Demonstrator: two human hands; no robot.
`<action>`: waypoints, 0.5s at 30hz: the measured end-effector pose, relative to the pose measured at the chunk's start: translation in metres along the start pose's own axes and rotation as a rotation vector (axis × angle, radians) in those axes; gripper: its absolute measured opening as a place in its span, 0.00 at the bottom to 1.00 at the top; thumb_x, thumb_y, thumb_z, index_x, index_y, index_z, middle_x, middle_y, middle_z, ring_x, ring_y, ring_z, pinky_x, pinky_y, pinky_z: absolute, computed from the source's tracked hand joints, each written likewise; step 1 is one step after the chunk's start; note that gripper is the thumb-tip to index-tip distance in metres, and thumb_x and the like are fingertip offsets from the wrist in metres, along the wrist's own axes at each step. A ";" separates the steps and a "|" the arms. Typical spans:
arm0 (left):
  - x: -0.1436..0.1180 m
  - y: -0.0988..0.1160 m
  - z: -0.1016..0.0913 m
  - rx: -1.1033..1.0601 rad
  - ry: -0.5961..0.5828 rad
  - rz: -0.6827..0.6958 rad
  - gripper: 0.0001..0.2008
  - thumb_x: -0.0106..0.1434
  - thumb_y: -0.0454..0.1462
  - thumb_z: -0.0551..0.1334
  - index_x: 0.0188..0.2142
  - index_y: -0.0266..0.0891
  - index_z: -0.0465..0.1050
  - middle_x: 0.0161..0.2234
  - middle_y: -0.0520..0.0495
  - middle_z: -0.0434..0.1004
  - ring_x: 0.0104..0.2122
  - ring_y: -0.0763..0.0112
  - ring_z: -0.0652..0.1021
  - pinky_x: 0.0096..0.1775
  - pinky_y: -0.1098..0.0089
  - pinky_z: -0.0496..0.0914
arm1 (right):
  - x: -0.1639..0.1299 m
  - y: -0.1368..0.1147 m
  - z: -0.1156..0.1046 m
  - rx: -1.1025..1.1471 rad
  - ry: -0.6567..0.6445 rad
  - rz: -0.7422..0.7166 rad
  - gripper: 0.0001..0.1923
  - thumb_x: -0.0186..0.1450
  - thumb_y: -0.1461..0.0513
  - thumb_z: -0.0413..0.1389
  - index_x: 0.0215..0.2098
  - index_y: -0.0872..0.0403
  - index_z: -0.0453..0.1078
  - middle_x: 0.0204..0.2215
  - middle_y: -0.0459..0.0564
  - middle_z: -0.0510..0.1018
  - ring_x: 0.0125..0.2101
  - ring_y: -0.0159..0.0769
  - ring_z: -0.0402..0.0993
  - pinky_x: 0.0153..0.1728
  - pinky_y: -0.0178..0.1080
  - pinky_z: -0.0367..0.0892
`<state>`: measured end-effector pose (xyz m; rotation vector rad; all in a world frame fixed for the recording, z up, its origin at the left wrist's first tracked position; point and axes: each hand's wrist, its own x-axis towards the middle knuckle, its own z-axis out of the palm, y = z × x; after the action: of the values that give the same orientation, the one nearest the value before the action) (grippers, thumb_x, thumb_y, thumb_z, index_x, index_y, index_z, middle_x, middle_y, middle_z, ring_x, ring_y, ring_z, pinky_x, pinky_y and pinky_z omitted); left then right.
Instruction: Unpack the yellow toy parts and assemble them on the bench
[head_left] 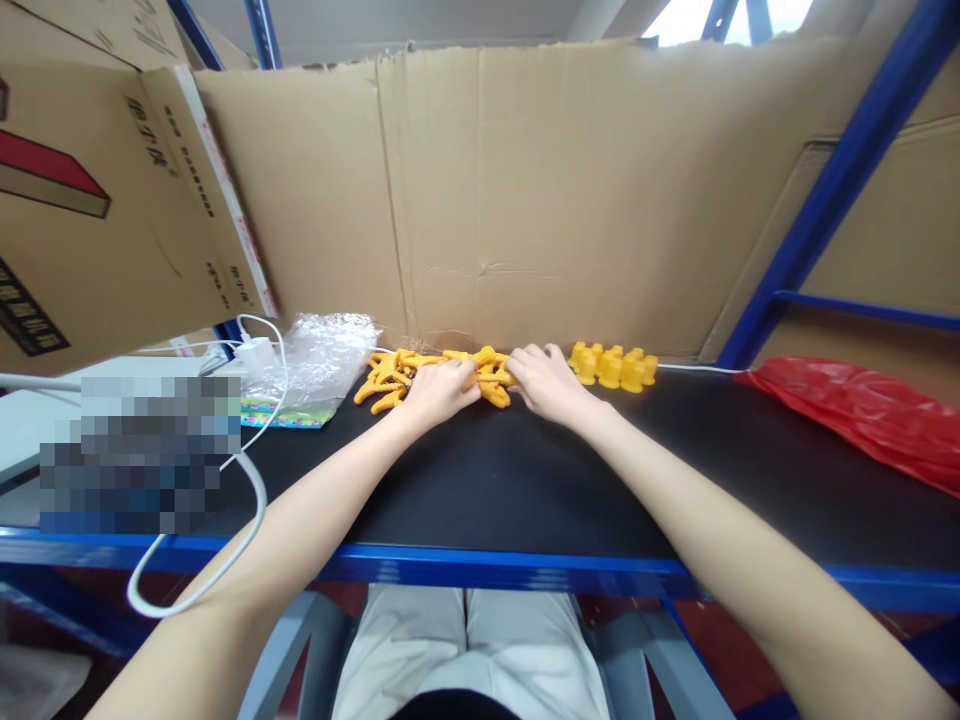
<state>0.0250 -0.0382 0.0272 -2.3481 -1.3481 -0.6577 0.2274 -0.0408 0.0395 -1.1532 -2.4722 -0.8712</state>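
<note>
A pile of orange-yellow branching plastic pieces (386, 372) lies against the cardboard at the back of the black table. My left hand (442, 390) is in the middle of this pile, its fingers curled down on an orange piece. Just to its right my right hand (544, 380) has its fingers bent over the pile's right end, closed on an orange piece there. The fingertips of both hands are partly hidden among the pieces. Right of my right hand, several yellow cup-shaped pieces (615, 367) stand close together in rows.
Tall cardboard (525, 200) walls the back of the black table (510, 490). At left are a clear plastic bag (330, 355), a white cable (259, 490) looping across my left forearm and a pixelated area. A red plastic bag (862, 410) lies at right by a blue post (832, 190).
</note>
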 end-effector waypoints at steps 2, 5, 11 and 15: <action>0.001 0.002 -0.001 -0.010 0.012 -0.019 0.14 0.61 0.41 0.56 0.45 0.39 0.69 0.39 0.43 0.77 0.36 0.64 0.77 0.34 0.71 0.66 | 0.001 -0.001 -0.002 -0.011 0.032 0.020 0.08 0.64 0.67 0.47 0.40 0.58 0.66 0.39 0.57 0.73 0.42 0.45 0.62 0.39 0.43 0.49; 0.002 0.003 -0.001 -0.033 0.030 -0.057 0.13 0.60 0.41 0.56 0.43 0.40 0.70 0.35 0.45 0.77 0.34 0.64 0.77 0.32 0.71 0.65 | 0.002 -0.002 -0.004 0.009 0.061 0.044 0.09 0.64 0.68 0.45 0.40 0.57 0.65 0.38 0.56 0.73 0.40 0.43 0.63 0.40 0.43 0.49; 0.003 0.000 -0.002 -0.092 0.032 -0.123 0.13 0.60 0.42 0.54 0.41 0.41 0.71 0.31 0.47 0.77 0.31 0.66 0.76 0.30 0.71 0.64 | 0.002 0.001 -0.001 0.023 0.106 0.071 0.11 0.67 0.65 0.43 0.43 0.58 0.64 0.36 0.57 0.74 0.38 0.43 0.65 0.39 0.42 0.49; 0.001 -0.003 -0.001 -0.077 0.048 -0.127 0.14 0.59 0.42 0.54 0.41 0.40 0.71 0.32 0.47 0.77 0.31 0.67 0.76 0.30 0.72 0.63 | -0.001 0.007 0.006 0.119 0.085 0.007 0.16 0.70 0.59 0.41 0.49 0.57 0.63 0.42 0.56 0.74 0.41 0.42 0.66 0.39 0.42 0.51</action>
<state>0.0222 -0.0364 0.0293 -2.3038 -1.4849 -0.8118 0.2335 -0.0346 0.0373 -1.0616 -2.4140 -0.7445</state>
